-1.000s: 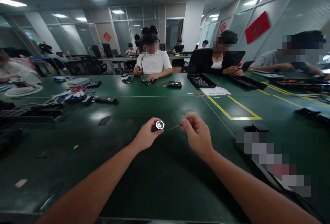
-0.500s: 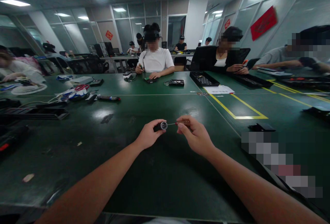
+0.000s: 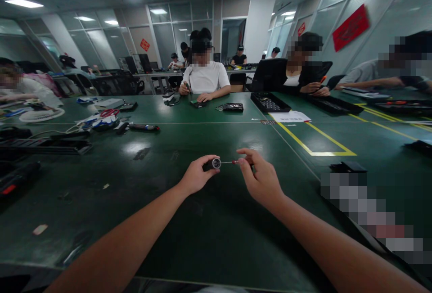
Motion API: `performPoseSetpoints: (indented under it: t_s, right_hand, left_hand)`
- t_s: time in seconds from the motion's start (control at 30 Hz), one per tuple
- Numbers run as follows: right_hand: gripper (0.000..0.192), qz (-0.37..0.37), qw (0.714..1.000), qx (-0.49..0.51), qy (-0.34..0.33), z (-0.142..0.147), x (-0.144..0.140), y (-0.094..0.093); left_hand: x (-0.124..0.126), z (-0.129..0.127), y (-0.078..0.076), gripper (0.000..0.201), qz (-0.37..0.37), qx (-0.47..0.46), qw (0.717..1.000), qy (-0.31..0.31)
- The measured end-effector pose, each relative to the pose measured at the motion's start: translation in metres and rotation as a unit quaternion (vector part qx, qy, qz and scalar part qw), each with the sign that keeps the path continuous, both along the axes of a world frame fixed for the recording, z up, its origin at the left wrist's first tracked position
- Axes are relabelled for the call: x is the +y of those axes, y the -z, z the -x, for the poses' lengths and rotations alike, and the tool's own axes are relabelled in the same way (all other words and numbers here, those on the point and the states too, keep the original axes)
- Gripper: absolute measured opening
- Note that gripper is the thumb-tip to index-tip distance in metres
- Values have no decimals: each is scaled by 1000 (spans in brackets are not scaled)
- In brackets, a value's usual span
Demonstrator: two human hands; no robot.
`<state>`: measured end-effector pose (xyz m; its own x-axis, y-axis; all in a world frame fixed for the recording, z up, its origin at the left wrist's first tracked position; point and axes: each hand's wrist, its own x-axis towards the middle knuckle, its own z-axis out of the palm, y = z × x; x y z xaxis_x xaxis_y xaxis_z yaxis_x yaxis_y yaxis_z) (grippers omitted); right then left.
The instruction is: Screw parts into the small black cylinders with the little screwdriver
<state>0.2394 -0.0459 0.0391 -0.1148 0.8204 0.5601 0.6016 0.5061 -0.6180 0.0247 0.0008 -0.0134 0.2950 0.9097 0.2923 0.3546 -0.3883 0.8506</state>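
Left hand [image 3: 198,176] grips a black cylinder [image 3: 209,165], ringed end rightward; right hand [image 3: 261,177] holds a screwdriver [image 3: 235,162] crosswise, tip left.

Front ctr, above bench [image 3: 141,203], tube [image 3: 216,163] is held in L grip [image 3: 197,176]; screwdriver [image 3: 235,162] is held to its R in R grip [image 3: 259,173], shaft pointed L at tube's end. Clutter [image 3: 97,123] is piled on bench, far L, w/ pen-like tool [image 3: 144,128] set just R of it. Behind bench, opp. side, co-worker [image 3: 205,80] is seated. Box [image 3: 234,107] is placed R of co-worker's hands; tray [image 3: 270,102] is set further R, w/ sheet [image 3: 290,116] laid before it.
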Motion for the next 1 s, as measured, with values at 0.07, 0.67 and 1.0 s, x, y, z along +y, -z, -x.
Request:
performPoseSetpoints:
  t_s: [0.07,0.67,1.0]
  right_hand:
    - [26,-8,1000,-20,-8,-1,1,0]
    - [25,-16,999,-20,-30,-2,0,0]
    - [25,-33,999,-10,-20,-1,2,2]
  left_hand:
    - [0,0,-1,41,1,-5,1000,-3]
    - [0,0,3,39,-27,-17,999,12]
    - [-2,1,-2,38,-32,5,999,-3]
